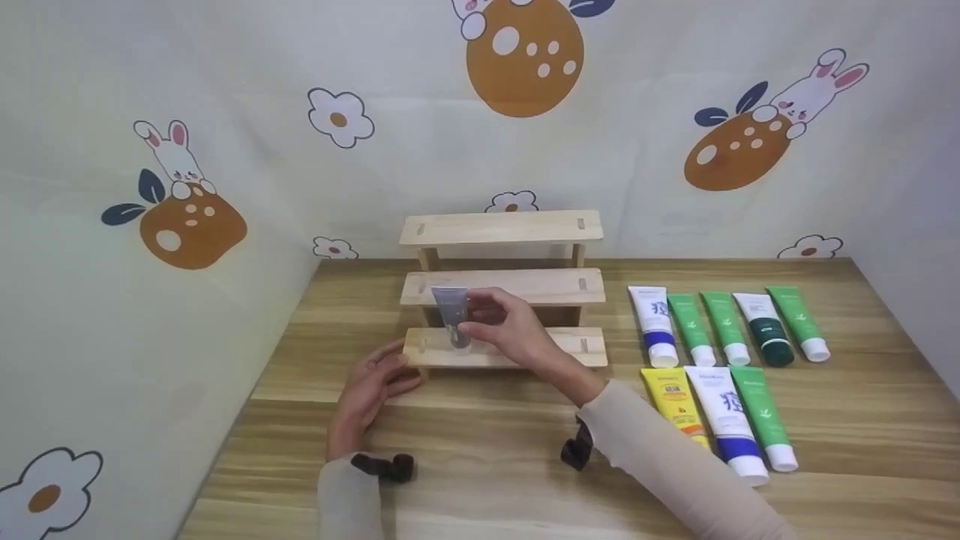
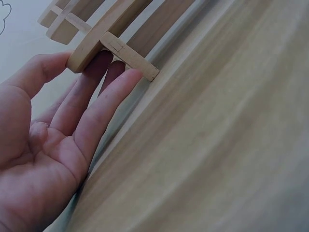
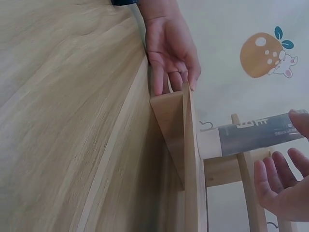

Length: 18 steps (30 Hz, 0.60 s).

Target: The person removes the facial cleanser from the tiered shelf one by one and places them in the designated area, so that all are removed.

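Note:
A three-step wooden display stand (image 1: 517, 278) stands at the back of the table. Upright on its lowest board, cap down, is a grey tube (image 1: 448, 304), pinched by my right hand (image 1: 514, 330) between thumb and fingers. In the right wrist view the tube's white cap (image 3: 209, 143) meets the board. My left hand (image 1: 371, 386) holds the left end of that lowest board. The left wrist view has the thumb at the board's end and the fingers beneath, against the side support (image 2: 130, 55).
Right of the stand lie two rows of tubes: several green ones (image 1: 725, 326), white-and-blue ones (image 1: 651, 311), a white-and-dark-green one (image 1: 766, 330) and a yellow one (image 1: 673, 394). A patterned cloth (image 1: 405, 165) encloses the table (image 1: 480, 450) at the back and sides.

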Each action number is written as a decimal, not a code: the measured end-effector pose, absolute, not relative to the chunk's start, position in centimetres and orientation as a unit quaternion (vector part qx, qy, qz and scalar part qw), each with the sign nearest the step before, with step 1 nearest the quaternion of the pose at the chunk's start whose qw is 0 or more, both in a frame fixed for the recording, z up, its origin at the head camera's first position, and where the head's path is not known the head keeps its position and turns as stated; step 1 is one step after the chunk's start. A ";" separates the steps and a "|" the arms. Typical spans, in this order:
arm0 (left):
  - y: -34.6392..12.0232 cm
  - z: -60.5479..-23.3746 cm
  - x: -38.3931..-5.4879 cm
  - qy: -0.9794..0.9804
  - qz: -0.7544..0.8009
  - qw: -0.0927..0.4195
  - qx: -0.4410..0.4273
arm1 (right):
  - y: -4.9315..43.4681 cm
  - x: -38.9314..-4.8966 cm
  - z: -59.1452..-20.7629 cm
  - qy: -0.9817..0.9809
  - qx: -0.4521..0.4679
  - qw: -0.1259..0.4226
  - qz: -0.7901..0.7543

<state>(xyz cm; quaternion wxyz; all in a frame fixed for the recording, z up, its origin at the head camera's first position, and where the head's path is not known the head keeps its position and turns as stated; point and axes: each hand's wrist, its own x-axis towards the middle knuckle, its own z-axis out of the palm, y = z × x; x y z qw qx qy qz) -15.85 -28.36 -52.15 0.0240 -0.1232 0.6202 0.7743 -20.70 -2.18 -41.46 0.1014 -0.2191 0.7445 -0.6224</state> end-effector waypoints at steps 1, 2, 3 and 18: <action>-28.3 -52.1 -15.8 0.622 0.773 0.024 -0.123 | -2.4 -20.7 -41.4 0.746 -0.216 0.100 -0.622; -28.3 -52.1 -15.8 0.623 0.772 0.025 -0.123 | -2.5 -20.7 -41.4 0.748 -0.213 0.099 -0.621; -28.3 -52.1 -15.8 0.622 0.773 0.025 -0.126 | -2.7 -20.7 -41.4 0.749 -0.210 0.097 -0.621; -28.4 -52.1 -15.9 0.627 0.768 0.028 -0.127 | -4.2 -21.0 -41.4 0.767 -0.180 0.087 -0.610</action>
